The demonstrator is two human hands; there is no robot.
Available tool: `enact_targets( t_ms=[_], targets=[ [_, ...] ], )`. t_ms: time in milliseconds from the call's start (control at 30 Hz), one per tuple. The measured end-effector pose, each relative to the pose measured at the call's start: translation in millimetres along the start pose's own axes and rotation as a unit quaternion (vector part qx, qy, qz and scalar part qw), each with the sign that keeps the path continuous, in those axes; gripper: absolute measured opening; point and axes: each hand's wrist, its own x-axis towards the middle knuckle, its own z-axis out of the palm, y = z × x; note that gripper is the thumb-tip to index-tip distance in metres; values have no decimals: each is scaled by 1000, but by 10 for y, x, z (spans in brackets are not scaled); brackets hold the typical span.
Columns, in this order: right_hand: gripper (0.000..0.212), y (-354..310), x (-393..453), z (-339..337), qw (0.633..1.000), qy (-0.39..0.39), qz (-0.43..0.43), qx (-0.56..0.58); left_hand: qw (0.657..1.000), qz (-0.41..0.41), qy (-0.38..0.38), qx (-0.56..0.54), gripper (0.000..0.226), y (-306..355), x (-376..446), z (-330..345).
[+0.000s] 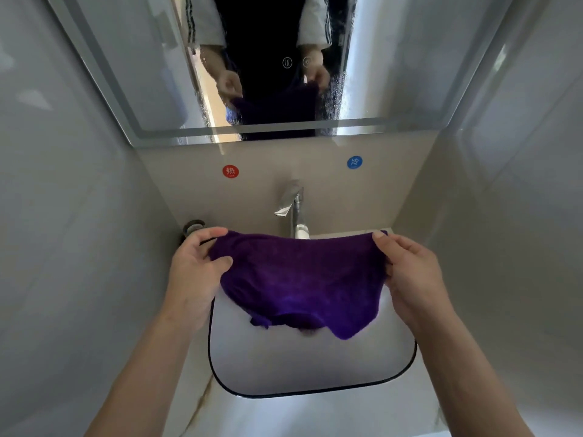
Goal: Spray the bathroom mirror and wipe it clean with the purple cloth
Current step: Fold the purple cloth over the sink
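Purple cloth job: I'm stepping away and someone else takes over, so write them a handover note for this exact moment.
Left hand grips the purple cloth at one top corner; right hand grips the other.
Cloth hangs spread between them above the sink, in front of the faucet.
Mirror shows droplets and streaks, so it looks sprayed.
No spray bottle in view.
Left: wipe the mirror clean.

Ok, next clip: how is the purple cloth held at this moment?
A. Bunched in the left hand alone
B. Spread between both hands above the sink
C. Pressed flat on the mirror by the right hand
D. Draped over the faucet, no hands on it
B: the purple cloth hangs stretched between the left hand and the right hand, each pinching an upper corner, above the sink and below the mirror.
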Motion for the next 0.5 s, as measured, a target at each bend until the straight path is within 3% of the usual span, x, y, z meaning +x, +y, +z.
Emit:
enact_targets(
  t_ms=[67,167,300,400,500],
  targets=[
    [15,-10,12,-36,1000,26,-10,-7,1000,6,21,20,41,-82,80,-17],
    [12,-36,47,-119,995,70,-50,-58,993,52,48,91,41,-127,186,-68],
    [16,-49,94,-206,982,114,-79,-129,975,82,-25,204,44,-114,220,-106],
    [14,-4,144,-262,966,155,-83,-188,919,154,-59,358,48,-89,290,-124],
    [13,50,171,-333,956,172,-80,-222,852,218,-69,470,31,9,368,-130]
  ],
)
